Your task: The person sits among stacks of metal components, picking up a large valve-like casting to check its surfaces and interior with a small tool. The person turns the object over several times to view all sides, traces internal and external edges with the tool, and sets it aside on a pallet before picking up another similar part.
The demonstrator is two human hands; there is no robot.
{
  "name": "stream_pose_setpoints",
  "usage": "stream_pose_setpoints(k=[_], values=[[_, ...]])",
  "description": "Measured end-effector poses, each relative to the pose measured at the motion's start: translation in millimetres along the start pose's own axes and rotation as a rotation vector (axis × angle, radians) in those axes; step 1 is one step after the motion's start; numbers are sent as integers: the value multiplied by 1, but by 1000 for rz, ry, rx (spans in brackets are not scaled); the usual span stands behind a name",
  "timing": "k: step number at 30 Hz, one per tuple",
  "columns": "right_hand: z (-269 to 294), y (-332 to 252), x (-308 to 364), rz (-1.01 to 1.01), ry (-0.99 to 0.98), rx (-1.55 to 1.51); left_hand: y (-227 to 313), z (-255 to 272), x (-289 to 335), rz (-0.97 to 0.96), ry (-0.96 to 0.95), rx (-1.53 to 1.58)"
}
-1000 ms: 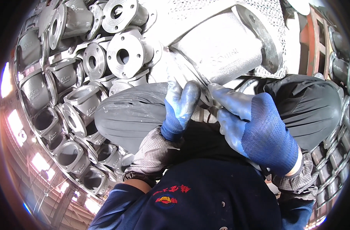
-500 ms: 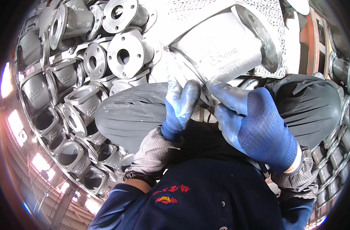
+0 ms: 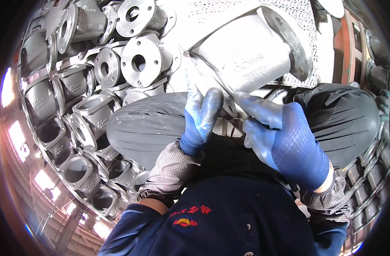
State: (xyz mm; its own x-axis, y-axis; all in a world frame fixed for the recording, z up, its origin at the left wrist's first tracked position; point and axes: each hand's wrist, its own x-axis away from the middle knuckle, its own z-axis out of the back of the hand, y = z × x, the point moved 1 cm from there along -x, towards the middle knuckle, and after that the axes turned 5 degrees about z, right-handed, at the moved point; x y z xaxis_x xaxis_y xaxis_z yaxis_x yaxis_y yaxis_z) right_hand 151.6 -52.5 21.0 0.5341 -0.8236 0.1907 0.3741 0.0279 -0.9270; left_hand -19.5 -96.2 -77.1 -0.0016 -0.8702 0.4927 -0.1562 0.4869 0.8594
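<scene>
A big silvery flanged pipe casting [image 3: 246, 55] lies tilted on its side in front of my knees, one flange toward me, the other at the far right. My left hand [image 3: 202, 113], in a blue glove with a grey coating, grips the near flange, fingers along its outer face and thumb at its lower edge. Gloved alike, my right hand [image 3: 284, 134] is at the same flange's lower right, its forefinger stretched toward the rim and the other fingers curled. Whatever those curled fingers hold, if anything, is hidden.
Rows of similar grey flanged castings [image 3: 146, 62] are stacked at the left, and more stand along the right rim. Beneath the casting is a bright textured pad [image 3: 303, 42]. A reddish metal frame [image 3: 345, 47] rises at the far right. My bent knees flank the work.
My right hand has shifted slightly, its forefinger a little straighter along the flange. The left hand and the casting stay almost where they were.
</scene>
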Motion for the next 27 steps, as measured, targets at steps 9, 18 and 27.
stream_pose_setpoints(k=[9,18,27], values=[[-2,-4,2,-178,16,-234,13,-3,5,-201,104,-264],[35,-18,-4,-89,336,-168,-4,15,-1,-833,123,-928],[101,69,-77,214,618,217,11,18,-27,-807,102,-886]])
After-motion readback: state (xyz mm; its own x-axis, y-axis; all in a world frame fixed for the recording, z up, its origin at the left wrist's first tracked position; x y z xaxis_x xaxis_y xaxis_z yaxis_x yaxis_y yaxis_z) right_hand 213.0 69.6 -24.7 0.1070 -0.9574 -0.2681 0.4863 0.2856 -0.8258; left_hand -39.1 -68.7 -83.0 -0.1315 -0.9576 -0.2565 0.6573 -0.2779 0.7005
